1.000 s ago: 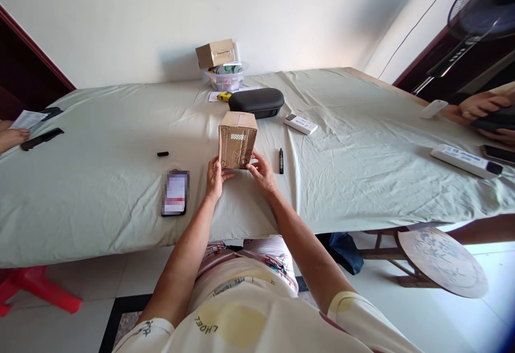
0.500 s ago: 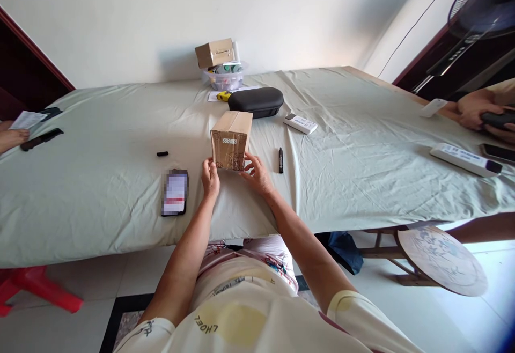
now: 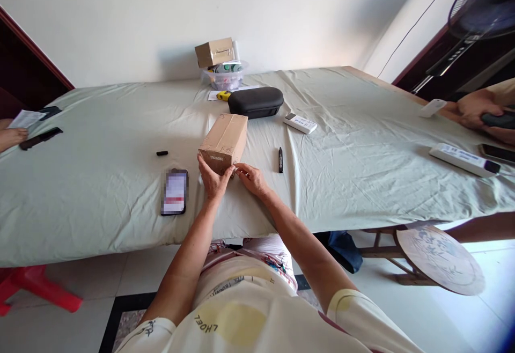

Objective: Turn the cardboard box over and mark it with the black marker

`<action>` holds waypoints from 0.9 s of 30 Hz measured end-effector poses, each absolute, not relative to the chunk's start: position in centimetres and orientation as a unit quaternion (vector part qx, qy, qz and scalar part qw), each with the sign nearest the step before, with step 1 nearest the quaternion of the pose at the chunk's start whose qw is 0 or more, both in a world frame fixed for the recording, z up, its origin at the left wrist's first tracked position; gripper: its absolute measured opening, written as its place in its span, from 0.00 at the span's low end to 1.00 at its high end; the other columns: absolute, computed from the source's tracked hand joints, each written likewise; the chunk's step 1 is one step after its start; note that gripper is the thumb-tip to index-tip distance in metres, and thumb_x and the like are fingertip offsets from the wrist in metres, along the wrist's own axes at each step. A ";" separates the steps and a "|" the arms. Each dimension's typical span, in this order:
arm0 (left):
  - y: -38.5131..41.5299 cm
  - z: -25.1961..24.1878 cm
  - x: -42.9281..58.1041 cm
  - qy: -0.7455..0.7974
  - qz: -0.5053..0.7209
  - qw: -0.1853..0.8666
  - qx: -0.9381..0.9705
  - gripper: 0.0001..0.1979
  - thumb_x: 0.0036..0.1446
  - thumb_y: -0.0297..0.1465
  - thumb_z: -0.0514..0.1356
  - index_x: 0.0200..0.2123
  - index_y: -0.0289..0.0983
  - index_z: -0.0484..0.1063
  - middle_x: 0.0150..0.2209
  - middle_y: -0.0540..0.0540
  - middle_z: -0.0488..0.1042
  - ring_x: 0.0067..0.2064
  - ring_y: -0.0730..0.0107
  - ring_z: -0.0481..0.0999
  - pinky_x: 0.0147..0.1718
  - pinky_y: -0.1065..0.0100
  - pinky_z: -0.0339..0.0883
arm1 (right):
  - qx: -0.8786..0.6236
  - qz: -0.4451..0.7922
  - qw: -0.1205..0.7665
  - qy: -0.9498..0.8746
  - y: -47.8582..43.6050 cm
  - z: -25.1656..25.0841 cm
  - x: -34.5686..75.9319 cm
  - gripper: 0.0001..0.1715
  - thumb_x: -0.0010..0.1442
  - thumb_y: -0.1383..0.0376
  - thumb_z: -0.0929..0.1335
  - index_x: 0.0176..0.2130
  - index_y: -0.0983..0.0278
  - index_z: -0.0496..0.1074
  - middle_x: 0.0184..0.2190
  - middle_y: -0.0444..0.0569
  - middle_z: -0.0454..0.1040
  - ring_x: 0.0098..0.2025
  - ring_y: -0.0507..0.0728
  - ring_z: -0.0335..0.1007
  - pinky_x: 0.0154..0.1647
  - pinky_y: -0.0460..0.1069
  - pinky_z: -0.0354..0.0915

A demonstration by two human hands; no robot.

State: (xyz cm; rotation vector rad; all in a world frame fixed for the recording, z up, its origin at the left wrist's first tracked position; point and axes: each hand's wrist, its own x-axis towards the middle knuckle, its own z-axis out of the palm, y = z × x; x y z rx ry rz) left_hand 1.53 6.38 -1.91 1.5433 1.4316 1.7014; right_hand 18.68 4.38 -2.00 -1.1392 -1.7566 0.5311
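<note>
In front of the smooth, rounded black case (image 3: 256,102) on the wrinkled, cloth-covered counter (image 3: 100,192), we have an oblong cardboard box (image 3: 225,134), brown with dark scribbles and a lengthwise seam. Our left hand (image 3: 214,182) grasps its near end; our right hand (image 3: 252,178) meets its lower corner, gripping or not, we cannot tell.

Your box (image 3: 225,132) is of matt cardboard, the tablecloth (image 3: 108,181) of creased fabric, the case (image 3: 256,101) smooth and matt.

Likely home room: cloth-draped table (image 3: 100,192), round patterned stool (image 3: 440,259), standing fan (image 3: 478,17), tiled floor (image 3: 72,331), plain white wall (image 3: 281,15).
</note>
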 end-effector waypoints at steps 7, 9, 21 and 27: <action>6.3 -1.8 1.6 0.532 0.601 0.221 0.554 0.72 0.44 0.48 0.79 0.78 0.34 0.36 0.79 0.21 0.42 0.81 0.33 0.44 0.77 0.42 0.46 | -0.433 0.217 0.471 -0.737 4.6 -2.2 18.4 0.22 0.70 0.54 0.65 0.56 0.59 0.79 0.41 0.51 0.84 0.35 0.54 0.77 0.41 0.50 0.73; 6.2 -1.7 1.7 0.525 0.601 0.215 0.563 0.70 0.46 0.48 0.78 0.78 0.33 0.37 0.78 0.20 0.44 0.80 0.33 0.45 0.77 0.42 0.47 | -0.439 0.208 0.490 -0.723 4.5 -1.9 18.5 0.23 0.71 0.51 0.65 0.55 0.59 0.79 0.41 0.52 0.83 0.34 0.54 0.75 0.39 0.50 0.73; 5.8 -1.8 2.3 0.444 0.583 0.145 0.665 0.61 0.44 0.51 0.78 0.72 0.29 0.57 0.72 0.19 0.60 0.77 0.27 0.53 0.75 0.34 0.48 | -0.421 0.242 0.628 -0.608 4.6 -1.6 19.9 0.51 0.66 0.34 0.65 0.76 0.54 0.54 0.42 0.52 0.77 0.38 0.61 0.73 0.40 0.57 0.75; 6.2 -1.1 1.0 0.406 0.579 0.168 0.687 0.58 0.44 0.49 0.78 0.72 0.33 0.58 0.73 0.22 0.60 0.77 0.31 0.56 0.75 0.37 0.50 | -0.473 0.235 0.660 -0.535 4.8 -0.9 20.8 0.49 0.67 0.36 0.66 0.75 0.54 0.54 0.33 0.45 0.73 0.29 0.57 0.67 0.34 0.55 0.71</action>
